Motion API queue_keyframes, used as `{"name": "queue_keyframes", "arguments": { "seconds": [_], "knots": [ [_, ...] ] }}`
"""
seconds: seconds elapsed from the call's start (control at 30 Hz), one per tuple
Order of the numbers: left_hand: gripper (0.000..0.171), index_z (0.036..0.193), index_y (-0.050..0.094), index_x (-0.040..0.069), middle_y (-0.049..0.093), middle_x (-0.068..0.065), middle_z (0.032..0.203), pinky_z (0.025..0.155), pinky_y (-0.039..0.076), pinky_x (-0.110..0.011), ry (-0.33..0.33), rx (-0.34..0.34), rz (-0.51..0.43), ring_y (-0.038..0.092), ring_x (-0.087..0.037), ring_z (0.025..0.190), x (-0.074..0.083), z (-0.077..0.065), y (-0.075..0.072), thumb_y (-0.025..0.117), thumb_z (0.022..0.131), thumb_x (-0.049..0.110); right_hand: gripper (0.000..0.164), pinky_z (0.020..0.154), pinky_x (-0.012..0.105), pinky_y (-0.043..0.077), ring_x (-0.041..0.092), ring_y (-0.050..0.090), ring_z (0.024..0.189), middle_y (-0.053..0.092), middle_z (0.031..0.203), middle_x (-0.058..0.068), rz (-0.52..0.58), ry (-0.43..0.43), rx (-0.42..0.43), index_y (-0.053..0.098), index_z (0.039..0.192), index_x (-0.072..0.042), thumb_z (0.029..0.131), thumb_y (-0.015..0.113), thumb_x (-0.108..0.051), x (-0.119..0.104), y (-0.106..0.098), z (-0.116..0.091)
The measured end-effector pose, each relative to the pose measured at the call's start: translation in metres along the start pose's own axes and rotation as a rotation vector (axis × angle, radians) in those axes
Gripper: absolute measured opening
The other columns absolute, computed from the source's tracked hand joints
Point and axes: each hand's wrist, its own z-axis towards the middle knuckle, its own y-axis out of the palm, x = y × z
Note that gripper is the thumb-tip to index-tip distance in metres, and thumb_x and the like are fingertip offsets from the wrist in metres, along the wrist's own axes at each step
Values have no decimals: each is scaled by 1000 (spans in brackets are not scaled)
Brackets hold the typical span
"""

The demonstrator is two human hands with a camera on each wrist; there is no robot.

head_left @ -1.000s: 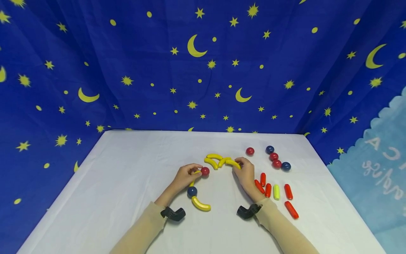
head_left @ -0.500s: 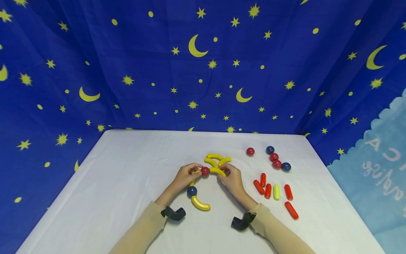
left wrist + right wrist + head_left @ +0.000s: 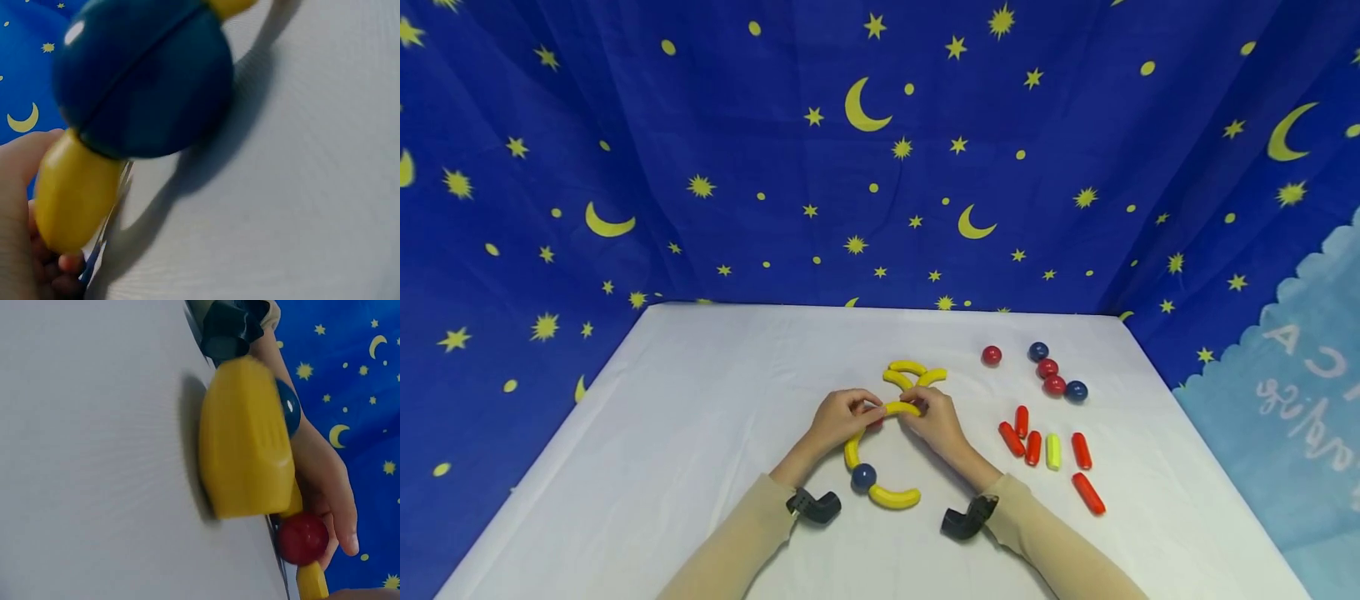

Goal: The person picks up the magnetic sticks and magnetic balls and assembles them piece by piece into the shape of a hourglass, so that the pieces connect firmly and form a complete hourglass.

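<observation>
In the head view my left hand (image 3: 844, 417) grips a red ball (image 3: 303, 539), mostly covered by its fingers. A curved yellow rod (image 3: 852, 451) runs down from there to a blue ball (image 3: 863, 477). Another curved yellow rod (image 3: 895, 498) sticks out from the blue ball toward the right. My right hand (image 3: 934, 421) pinches the end of a third curved yellow rod (image 3: 901, 408), whose other end meets the red ball. Close up in the left wrist view, the blue ball (image 3: 147, 78) stands over the yellow rod (image 3: 78, 194) beside the left thumb.
Beyond the hands lie loose curved yellow rods (image 3: 907, 367). Farther right on the white table (image 3: 737, 367) are a lone red ball (image 3: 992, 356), a row of red and blue balls (image 3: 1055, 385), several straight red rods (image 3: 1081, 451) and one yellow-green rod (image 3: 1053, 452).
My right hand has brought a yellow rod leftward from the pile to the red ball. The left hand's chain has turned, its blue ball and lower rod swinging right and down.
</observation>
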Motion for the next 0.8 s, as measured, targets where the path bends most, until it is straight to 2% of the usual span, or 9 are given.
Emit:
{"name": "queue_keyframes", "arguments": {
  "seconds": [0.13, 0.27, 0.4, 0.6, 0.8],
  "knots": [
    [18, 91, 75, 15, 57, 5, 71, 63, 38, -17, 17, 38, 83, 49, -5, 66, -1, 0, 0, 75, 81, 29, 19, 66, 19, 46, 16, 60, 78, 69, 89, 11, 33, -43, -59, 70, 95, -2, 76, 74, -1, -1, 6, 6],
    [18, 96, 75, 13, 69, -2, 82, 64, 42, -17, -2, 38, 40, 54, -6, 67, -1, 0, 0, 75, 80, 22, 21, 69, 22, 50, 21, 65, 82, 71, 94, 13, 82, -60, -108, 69, 98, -1, 78, 73, 0, -3, 7, 8],
    [17, 97, 75, 11, 67, -4, 75, 57, 40, -18, -54, 36, -25, 48, -6, 58, 0, 1, -1, 73, 80, 15, 21, 72, 28, 54, 23, 66, 82, 71, 94, 13, 94, -54, -97, 69, 99, 0, 79, 71, 1, -4, 3, 8],
    [17, 97, 74, 10, 70, -7, 84, 58, 42, -18, -81, 35, -59, 51, -6, 61, 0, 0, -2, 73, 80, 14, 16, 75, 30, 55, 26, 65, 85, 71, 92, 13, 72, -17, -2, 69, 98, 1, 81, 70, 0, 3, -12, 10],
    [17, 97, 74, 10, 70, -8, 86, 59, 42, -17, -91, 38, -70, 52, -7, 64, 1, 1, -3, 74, 80, 13, 16, 73, 35, 52, 30, 64, 85, 70, 94, 17, -17, 64, 171, 69, 96, 3, 80, 67, 2, 14, -38, 19]
  ]
}}
